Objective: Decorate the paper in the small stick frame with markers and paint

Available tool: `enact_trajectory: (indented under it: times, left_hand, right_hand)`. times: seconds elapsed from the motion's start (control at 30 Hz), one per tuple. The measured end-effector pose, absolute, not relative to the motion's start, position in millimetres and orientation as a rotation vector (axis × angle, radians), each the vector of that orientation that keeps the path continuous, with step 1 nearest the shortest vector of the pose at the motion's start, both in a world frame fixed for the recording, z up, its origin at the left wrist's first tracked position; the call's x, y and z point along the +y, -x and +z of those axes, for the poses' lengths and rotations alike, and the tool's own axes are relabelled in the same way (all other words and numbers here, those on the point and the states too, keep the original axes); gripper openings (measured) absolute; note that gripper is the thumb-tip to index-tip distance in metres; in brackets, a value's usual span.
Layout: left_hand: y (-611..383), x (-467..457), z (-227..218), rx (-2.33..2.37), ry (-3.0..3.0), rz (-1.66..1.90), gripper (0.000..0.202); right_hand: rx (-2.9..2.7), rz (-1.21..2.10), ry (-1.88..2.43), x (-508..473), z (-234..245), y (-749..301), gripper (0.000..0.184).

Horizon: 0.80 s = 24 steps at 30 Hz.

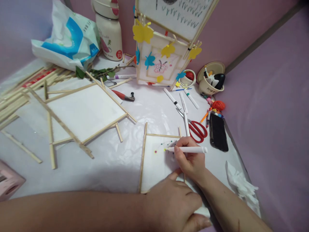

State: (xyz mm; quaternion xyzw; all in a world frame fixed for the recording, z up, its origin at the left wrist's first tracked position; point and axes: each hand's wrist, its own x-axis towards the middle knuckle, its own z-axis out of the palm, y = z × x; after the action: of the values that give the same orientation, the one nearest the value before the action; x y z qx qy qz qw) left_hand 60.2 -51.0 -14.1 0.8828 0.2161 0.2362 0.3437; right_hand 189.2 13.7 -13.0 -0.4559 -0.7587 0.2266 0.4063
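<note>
My right hand (190, 158) is closed in a writing grip around a white marker (190, 149). Its yellow tip touches the paper of a small wood-framed panel (154, 170), beside a pink dot and a curve of dark green dots. Across the panel's near edge lies my left hand (173, 201), one finger stretched toward the right stick and the others bent. Between its fingers and thumb shows a white piece (202, 211), mostly hidden, whose kind I cannot make out. Red-handled scissors (198, 131) lie just beyond my right hand.
A larger stick frame (89, 112) lies left, near loose wooden sticks (14, 106). Behind stand a decorated paper lantern (156, 61), a bottle (109, 35) and a plastic bag (70, 38). Capped markers (172, 98), a phone (218, 132) and crumpled tissue (241, 183) lie right.
</note>
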Motion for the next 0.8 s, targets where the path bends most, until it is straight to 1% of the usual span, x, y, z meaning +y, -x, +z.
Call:
enact_trajectory:
  times: [0.27,0.5,0.67,0.8]
  left_hand:
    - [-59.6,-50.0,-10.8,0.565,-2.291,0.579,0.036]
    - [-59.1,-49.3,-10.4,0.554,-2.262,0.577,0.035]
    - [-59.9,-49.6,-10.9,0.555,-2.261,0.594,0.036]
    - [-59.4,-50.5,-11.5,0.562,-2.268,0.618,0.036]
  right_hand:
    - [-1.911,0.611,1.154,12.4,-12.8,-190.4,0.011]
    - [-1.761,0.737,1.071,11.1,-15.1,-190.5,0.007]
    - [-1.704,0.718,1.043,11.0,-17.5,-192.4,0.007]
    - [-1.748,0.623,1.095,11.9,-16.2,-194.8,0.009]
